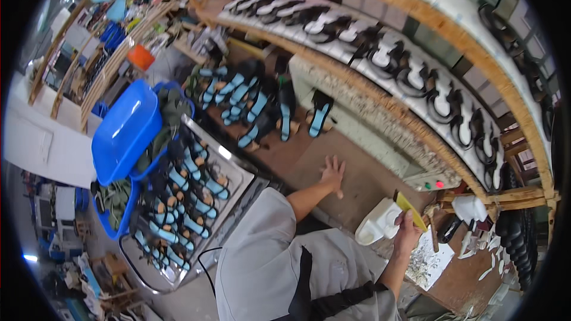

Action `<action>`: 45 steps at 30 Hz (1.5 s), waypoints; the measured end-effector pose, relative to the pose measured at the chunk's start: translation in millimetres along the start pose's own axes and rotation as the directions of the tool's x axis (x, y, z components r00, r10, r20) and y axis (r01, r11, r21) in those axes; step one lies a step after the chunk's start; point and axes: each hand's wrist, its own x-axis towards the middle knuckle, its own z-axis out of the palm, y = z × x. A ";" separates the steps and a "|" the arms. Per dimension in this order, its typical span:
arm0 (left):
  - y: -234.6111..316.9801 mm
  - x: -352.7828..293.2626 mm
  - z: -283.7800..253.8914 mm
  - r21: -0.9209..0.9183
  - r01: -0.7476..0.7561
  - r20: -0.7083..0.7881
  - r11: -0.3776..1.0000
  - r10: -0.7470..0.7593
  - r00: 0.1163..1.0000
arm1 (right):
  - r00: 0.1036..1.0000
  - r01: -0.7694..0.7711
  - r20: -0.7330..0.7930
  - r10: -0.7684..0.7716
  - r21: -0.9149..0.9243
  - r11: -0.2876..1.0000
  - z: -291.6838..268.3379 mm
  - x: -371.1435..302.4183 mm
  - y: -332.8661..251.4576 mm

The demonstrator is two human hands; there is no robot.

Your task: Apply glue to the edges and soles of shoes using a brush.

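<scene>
My left hand (333, 175) lies on the brown bench top (351, 154) with its fingers spread, holding nothing. My right hand (407, 235) is closed on a flat yellow piece (410, 210), its kind unclear. Beside those fingers stands a white plastic container (379, 222); whether the hand touches it I cannot tell. Ahead of my left hand, a black sandal upper with a light blue sole (320, 120) leans near a speckled panel. More blue-soled sandals (238, 98) are heaped on the bench to the far left.
A metal tray (229, 187) on my left carries rows of blue-soled sandals. Blue basins (126, 131) stand beyond it, some holding dark green pieces. Overhead, a wooden-edged shelf (357, 62) bears black shoes. The speckled panel (369, 116) has red and green buttons. White scraps (482, 246) litter the right side.
</scene>
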 end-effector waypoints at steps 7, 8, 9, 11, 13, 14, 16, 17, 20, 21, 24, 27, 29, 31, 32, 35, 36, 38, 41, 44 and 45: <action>-42.5 -22.8 81.1 -0.323 -0.100 -0.454 0.941 -0.061 0.889 | 1.000 -0.017 0.016 0.014 0.189 0.982 12.0 -54.4 90.4; -45.3 -34.3 86.2 -0.383 -0.132 -0.532 0.914 -0.101 0.841 | 0.999 -0.004 0.053 -0.009 0.241 0.971 7.3 -63.0 108.0; -47.8 -38.2 96.5 -0.382 -0.151 -0.599 0.912 -0.120 0.792 | 0.998 0.022 -0.067 -0.007 0.228 0.973 1.4 -69.1 128.9; -54.5 -49.8 121.3 -0.388 -0.189 -0.710 0.902 -0.162 0.686 | 0.992 0.062 0.088 -0.092 0.299 0.952 -16.7 -81.5 146.8; -72.7 -78.8 144.6 -0.414 -0.234 -0.787 0.879 -0.217 0.577 | 0.986 0.068 0.110 -0.129 0.438 0.896 -21.3 -84.2 164.9; -82.8 -98.3 158.2 -0.438 -0.260 -0.811 0.861 -0.253 0.528 | 0.991 0.133 -0.038 -0.128 0.367 0.921 -7.7 -87.4 174.4; -100.1 -143.1 182.6 -0.478 -0.240 -0.809 0.845 -0.317 0.495 | 0.945 0.103 0.237 -0.225 0.436 0.894 -18.5 -85.7 194.7; -109.1 -164.2 195.4 -0.441 -0.241 -0.848 0.864 -0.313 0.428 | 0.937 0.077 0.275 -0.214 0.435 0.897 -17.7 -93.3 207.5; -139.7 -244.3 222.4 -0.434 -0.150 -0.884 0.889 -0.387 0.264 | 0.966 0.094 0.182 -0.186 0.422 0.902 5.2 -118.8 219.4; -150.4 -275.4 226.8 -0.458 -0.066 -0.878 0.887 -0.439 0.193 | 0.968 0.041 0.212 -0.137 0.404 0.914 5.4 -124.9 225.5; -193.8 -365.2 223.9 -0.481 0.225 -0.877 0.848 -0.467 -0.114 | 0.971 -0.030 0.234 -0.056 0.350 0.936 12.6 -140.8 228.1; -241.5 -449.7 219.1 -0.584 0.671 -0.798 0.456 -0.474 -0.373 | 0.941 -0.021 0.321 -0.108 0.373 0.927 13.9 -142.2 229.0; -278.2 -496.5 226.1 -0.640 0.743 -0.725 0.198 -0.477 -0.497 | 0.931 -0.062 0.355 -0.082 0.375 0.925 15.8 -141.8 227.5; -308.4 -530.3 228.6 -0.717 0.695 -0.589 0.044 -0.573 -0.570 | 0.921 -0.046 0.375 -0.103 0.369 0.928 21.0 -146.3 229.2; -319.6 -546.3 225.6 -0.760 0.650 -0.494 -0.007 -0.643 -0.585 | 0.915 -0.041 0.389 -0.105 0.351 0.936 23.4 -150.2 229.4; -352.7 -570.7 203.1 -0.776 0.631 -0.313 0.000 -0.868 -0.386 | 0.916 -0.047 0.388 -0.099 0.351 0.935 28.2 -157.5 230.4; -361.0 -576.0 197.4 -0.760 0.650 -0.288 0.017 -0.905 -0.313 | 0.917 -0.053 0.388 -0.090 0.342 0.938 29.2 -157.6 233.9; -375.6 -582.9 190.8 -0.716 0.698 -0.256 -0.018 -0.923 -0.286 | 0.917 -0.066 0.391 -0.081 0.350 0.934 32.1 -156.2 241.2; -383.7 -584.4 173.0 -0.654 0.756 -0.098 -0.025 -0.988 -0.117 | 0.914 -0.087 0.399 -0.066 0.354 0.931 33.5 -157.5 243.8; -397.6 -586.2 194.9 -0.702 0.711 -0.100 0.027 -0.993 -0.062 | 0.938 -0.108 0.347 -0.016 0.334 0.936 36.0 -162.2 244.1; -391.6 -585.1 199.5 -0.724 0.690 -0.132 -0.010 -0.979 -0.153 | 0.931 -0.114 0.364 -0.019 0.341 0.933 33.1 -158.2 249.7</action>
